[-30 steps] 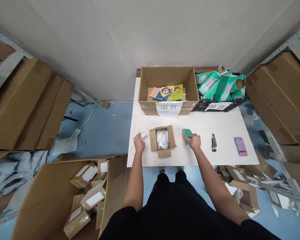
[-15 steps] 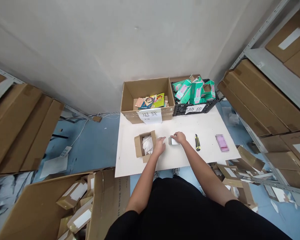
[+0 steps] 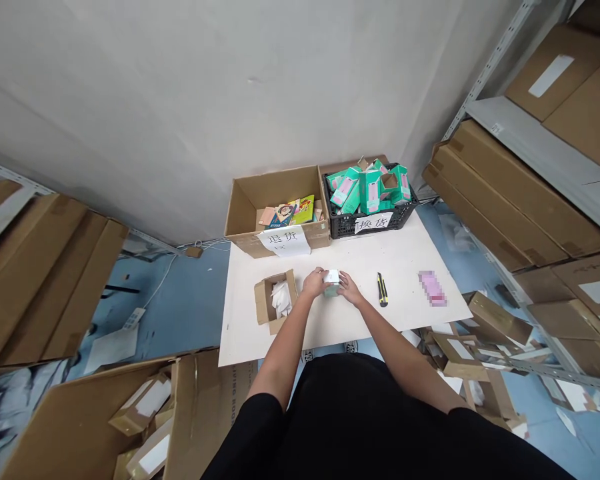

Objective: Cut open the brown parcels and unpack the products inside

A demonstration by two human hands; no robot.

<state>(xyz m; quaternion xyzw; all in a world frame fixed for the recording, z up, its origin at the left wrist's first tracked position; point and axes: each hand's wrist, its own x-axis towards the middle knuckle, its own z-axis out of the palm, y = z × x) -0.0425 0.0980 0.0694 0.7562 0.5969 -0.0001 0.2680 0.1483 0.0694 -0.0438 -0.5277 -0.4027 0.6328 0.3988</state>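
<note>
Between my two hands is a small white and pale green box [image 3: 332,282], over the middle of the white table [image 3: 300,327]. My left hand [image 3: 315,283] grips its left side, with the fingers closed against it. On the opposite side, my right hand [image 3: 349,289] has its fingers pressed to the box. Left of my left hand stands an open cardboard carton [image 3: 264,303] with crumpled white paper [image 3: 281,298] inside. A yellow and black utility knife [image 3: 382,290] lies to the right of my right hand. Farther right is a pink item [image 3: 433,288], blurred out by pixels.
At the table's back stand a cardboard box [image 3: 245,245] holding booklets and a black crate [image 3: 400,217] full of green boxes. A large carton [image 3: 95,407] of parcels sits at lower left. Shelves with long boxes [image 3: 520,193] flank the right; more boxes [image 3: 55,273] are at left.
My left hand has moved from beside the carton onto the small box, so both hands now hold it. The box is turned, showing its white top. The view has shifted slightly.
</note>
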